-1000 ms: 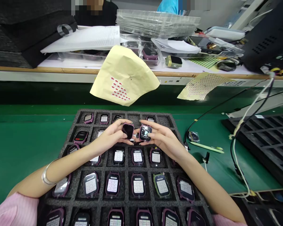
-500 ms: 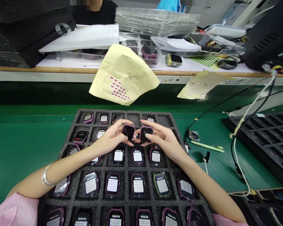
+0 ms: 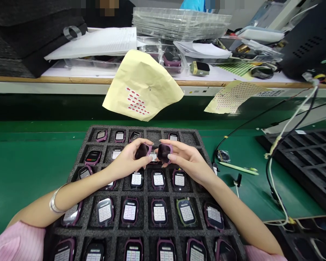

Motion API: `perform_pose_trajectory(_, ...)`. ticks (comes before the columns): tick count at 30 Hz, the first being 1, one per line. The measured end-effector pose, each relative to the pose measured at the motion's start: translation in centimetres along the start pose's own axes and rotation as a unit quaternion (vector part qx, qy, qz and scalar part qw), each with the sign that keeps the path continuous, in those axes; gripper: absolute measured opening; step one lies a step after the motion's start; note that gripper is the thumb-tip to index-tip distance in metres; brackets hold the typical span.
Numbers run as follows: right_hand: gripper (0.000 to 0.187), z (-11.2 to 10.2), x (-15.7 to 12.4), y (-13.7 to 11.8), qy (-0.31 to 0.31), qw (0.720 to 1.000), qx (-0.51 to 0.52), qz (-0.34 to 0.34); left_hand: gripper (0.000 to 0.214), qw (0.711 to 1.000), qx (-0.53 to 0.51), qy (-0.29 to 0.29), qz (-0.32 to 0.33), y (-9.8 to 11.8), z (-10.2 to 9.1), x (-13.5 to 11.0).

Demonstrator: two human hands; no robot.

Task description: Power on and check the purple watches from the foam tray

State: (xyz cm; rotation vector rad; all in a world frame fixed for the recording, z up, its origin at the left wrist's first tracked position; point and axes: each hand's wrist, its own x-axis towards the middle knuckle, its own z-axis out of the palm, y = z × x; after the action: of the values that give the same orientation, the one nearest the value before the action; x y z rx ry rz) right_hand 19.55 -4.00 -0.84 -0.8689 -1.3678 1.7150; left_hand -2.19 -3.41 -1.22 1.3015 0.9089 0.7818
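Note:
My left hand (image 3: pixel 134 156) grips a purple smartwatch body (image 3: pixel 142 151) with a dark screen, thumb along its lower edge. A second purple smartwatch body (image 3: pixel 164 152), also dark, is in my right hand (image 3: pixel 186 156), held between thumb and fingers. The two watches are side by side and slightly apart above a black foam tray (image 3: pixel 149 194). Between and below them a watch with a lit white screen (image 3: pixel 153 157) shows in its compartment. Several purple watches with lit grid screens (image 3: pixel 159 210) and one green watch (image 3: pixel 186 212) lie in the tray.
Beyond the tray is a shelf edge (image 3: pixel 78 88) with hanging yellow sticker sheets (image 3: pixel 141 83), papers and clear plastic trays (image 3: pixel 179 23). On the right lie a light green pen (image 3: pixel 238 168), cables (image 3: pixel 273 159) and another black tray (image 3: pixel 306 170). A person sits across the shelf.
The two watches have moved slightly apart and their faces have turned at an angle. The lit watch between them shows more now.

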Motion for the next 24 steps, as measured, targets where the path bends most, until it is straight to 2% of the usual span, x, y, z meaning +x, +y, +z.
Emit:
perform_pose_trajectory(5, 0.034, -0.06, -0.25, -0.40, 0.012, 1.000, -0.016, -0.006, 0.031, 0.999, 0.025, -0.025, 0.011, -0.13, -0.14, -0.19)
perform_pose_trajectory(17, 0.033, 0.17, -0.38, -0.45, 0.002, 1.000, -0.014, -0.013, 0.034, 0.996, 0.067, -0.016, 0.064, -0.38, -0.27, -0.22)
perform_pose_trajectory(20, 0.029, 0.17, -0.39, -0.53, -0.001, 1.000, -0.009, -0.019, 0.032, 0.991, 0.091, -0.033, 0.091, -0.16, -0.49, -0.24)
perform_pose_trajectory(24, 0.029, 0.14, -0.36, -0.55, -0.015, 0.999, -0.006, -0.030, 0.035, 0.991, 0.097, -0.035, 0.088, 0.04, -0.52, -0.45)
